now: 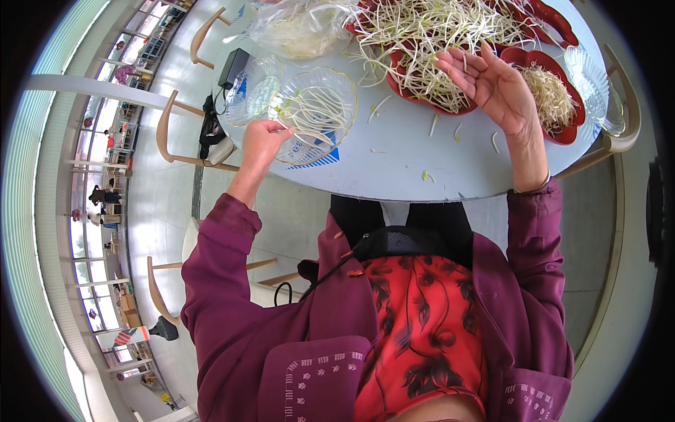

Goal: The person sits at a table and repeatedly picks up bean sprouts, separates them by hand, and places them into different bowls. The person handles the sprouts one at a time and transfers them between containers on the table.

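My left hand (263,140) pinches a pale bean sprout between thumb and forefinger at the near left side of a gold-rimmed clear glass plate (345,134). On that plate, bean sprouts (321,113) lie roughly side by side, with leafy ends to the left. My right hand (495,92) is raised palm up with fingers spread, over the near right side of a large heap of sprouts (422,37). A small pale bit shows at its fingers; whether it is held is unclear. The heap spills over a red scalloped tray (406,92).
Right of my right hand, a red dish (572,129) holds thin trimmings (548,95). A clear plastic bag (303,31), another glass plate (245,108) and a black box (233,67) stand left. Loose sprout bits (433,125) dot the round table (390,176). Wooden chairs (167,126) stand around it.
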The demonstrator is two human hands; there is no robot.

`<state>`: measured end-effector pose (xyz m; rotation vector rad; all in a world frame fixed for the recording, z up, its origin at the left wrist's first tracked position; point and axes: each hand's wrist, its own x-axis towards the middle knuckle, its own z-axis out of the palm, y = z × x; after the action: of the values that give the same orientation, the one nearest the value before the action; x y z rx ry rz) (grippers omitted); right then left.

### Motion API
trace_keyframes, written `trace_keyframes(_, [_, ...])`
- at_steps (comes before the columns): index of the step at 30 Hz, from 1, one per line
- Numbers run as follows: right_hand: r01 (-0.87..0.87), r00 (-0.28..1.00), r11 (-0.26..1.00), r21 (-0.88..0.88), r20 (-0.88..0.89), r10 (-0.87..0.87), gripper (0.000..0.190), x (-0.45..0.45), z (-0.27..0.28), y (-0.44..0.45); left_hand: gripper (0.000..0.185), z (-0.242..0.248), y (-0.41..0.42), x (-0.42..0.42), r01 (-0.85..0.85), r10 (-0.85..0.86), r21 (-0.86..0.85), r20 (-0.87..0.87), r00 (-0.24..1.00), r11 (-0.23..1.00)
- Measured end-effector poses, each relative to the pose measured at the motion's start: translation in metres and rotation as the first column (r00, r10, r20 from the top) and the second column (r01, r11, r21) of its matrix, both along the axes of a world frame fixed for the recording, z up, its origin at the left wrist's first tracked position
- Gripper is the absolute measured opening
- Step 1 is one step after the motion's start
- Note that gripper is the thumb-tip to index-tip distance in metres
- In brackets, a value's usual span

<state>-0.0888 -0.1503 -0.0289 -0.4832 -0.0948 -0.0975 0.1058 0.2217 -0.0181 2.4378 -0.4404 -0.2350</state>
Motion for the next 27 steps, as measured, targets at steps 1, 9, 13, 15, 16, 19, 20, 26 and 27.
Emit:
trace_keyframes(1, [-0.004,1.000,1.000,0.000,0.002,0.004,0.053,0.000,0.000,0.000,0.022,0.001,0.000,-0.002,0.001,-0.001,0.034,0.013,1.000,0.999])
trace_keyframes(9, [0.015,1.000,1.000,-0.012,-0.013,-0.015,0.052,0.000,0.001,0.000,0.019,0.026,-0.013,-0.032,0.006,-0.170,0.548,0.249,0.953,0.836])
trace_keyframes(13, [-0.002,1.000,1.000,-0.013,0.004,0.002,0.052,0.001,0.000,-0.001,0.011,0.028,-0.009,-0.033,0.138,-0.401,0.495,0.477,0.782,0.858])
trace_keyframes(15, [-0.007,1.000,1.000,-0.012,0.009,0.007,0.052,0.001,-0.001,-0.002,0.015,0.029,-0.008,-0.026,0.234,-0.500,0.500,0.506,0.702,0.834])
trace_keyframes(16, [-0.006,1.000,1.000,-0.010,0.006,0.006,0.052,0.001,-0.002,-0.002,0.017,0.029,-0.008,-0.022,0.277,-0.545,0.518,0.485,0.684,0.809])
trace_keyframes(19, [0.009,1.000,1.000,-0.022,-0.019,-0.009,0.052,0.002,-0.002,-0.001,0.018,0.024,-0.003,-0.008,0.335,-0.649,0.593,0.459,0.607,0.733])
trace_keyframes(20, [0.015,0.999,0.999,-0.029,-0.030,-0.016,0.052,0.003,-0.001,-0.001,0.017,0.021,-0.002,-0.005,0.340,-0.678,0.620,0.455,0.578,0.707])
trace_keyframes(26, [0.010,1.000,1.000,-0.027,-0.030,-0.011,0.053,0.003,-0.003,-0.003,0.010,0.020,-0.004,0.001,0.411,-0.705,0.585,0.466,0.535,0.699])
trace_keyframes(27, [0.012,0.999,0.999,-0.031,-0.030,-0.013,0.053,0.003,-0.003,-0.002,0.009,0.020,-0.004,0.002,0.422,-0.711,0.582,0.468,0.525,0.695])
